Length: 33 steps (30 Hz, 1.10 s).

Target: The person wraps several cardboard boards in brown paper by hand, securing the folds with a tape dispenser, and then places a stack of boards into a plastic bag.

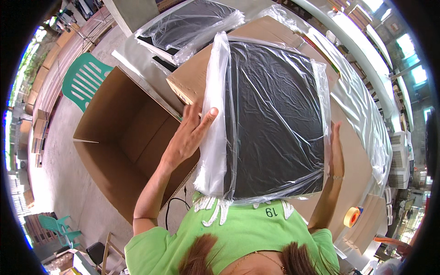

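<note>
- Holding a flat black panel (275,123) sealed in a clear plastic bag (215,137), a person in a green shirt (238,229) steadies it upright in front of the chest, its lower edge close to the shirt.
- The left hand (190,133) lies flat and open against the loose plastic along the panel's left edge, thumb up and fingers spread; it presses rather than pinches.
- The right hand (337,151) braces the opposite edge with its palm, fingers extended upward; how far they curl behind the panel cannot be told.
- Handling it well likely calls for even pressure from both palms, since the slack film on the left could slip under the hand and let the panel tilt.
- An open cardboard box (123,146) stands just to the left, its mouth wide and its interior bare, offering the nearest free room.
- A closed carton (192,82) sits behind the panel on a long table (353,151), touching or nearly touching its far side.
- Another bagged dark panel (192,23) lies farther back, and a tape roll (351,216) rests by the table's near right corner.
- A teal plastic chair (85,82) stands beyond the box, well apart from the hands.
</note>
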Available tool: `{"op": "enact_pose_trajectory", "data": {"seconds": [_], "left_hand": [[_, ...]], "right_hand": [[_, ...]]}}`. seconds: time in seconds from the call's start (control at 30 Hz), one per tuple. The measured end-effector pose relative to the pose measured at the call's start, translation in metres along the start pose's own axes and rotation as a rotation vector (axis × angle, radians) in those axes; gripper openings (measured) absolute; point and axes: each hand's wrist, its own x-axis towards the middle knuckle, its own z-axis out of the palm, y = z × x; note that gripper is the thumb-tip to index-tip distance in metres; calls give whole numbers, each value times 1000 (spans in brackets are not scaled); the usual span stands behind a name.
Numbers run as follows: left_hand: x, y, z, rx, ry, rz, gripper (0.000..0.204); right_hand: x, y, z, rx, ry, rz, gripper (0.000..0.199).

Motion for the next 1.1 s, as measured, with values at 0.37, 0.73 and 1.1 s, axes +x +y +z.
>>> {"op": "enact_pose_trajectory", "data": {"seconds": [0.37, 0.73, 1.1], "left_hand": [[3, 14, 40, -21, 23, -28, 88], [-84, 44, 129, -11, 136, -73, 86], [-139, 39, 227, -431, 51, -85, 101]], "right_hand": [[0, -18, 37, -208, 52, 15, 74], [-40, 14, -44, -260, -90, -118, 69], [-116, 135, -148, 213, -292, 170, 75]]}}
